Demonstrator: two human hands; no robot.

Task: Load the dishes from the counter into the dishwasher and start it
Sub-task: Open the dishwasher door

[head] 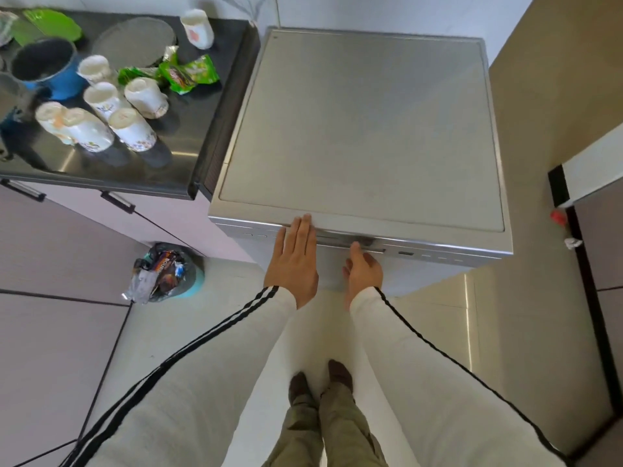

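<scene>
I'm looking down into a home kitchen: a freestanding steel dishwasher [364, 129] at twelve o'clock, a dark table [182, 129] at ten o'clock crowded with upturned mugs [133, 129] and a blue pot [47, 67], cabinet doors [84, 207] beneath, tiled floor [505, 315].

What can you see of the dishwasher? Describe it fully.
The dishwasher is a freestanding silver-grey box with a flat, bare, metallic-looking top. It stands right of the counter, door shut. A control strip with small buttons runs along its front top edge. The left hand lies flat there; the right hand reaches under the handle recess.
</scene>
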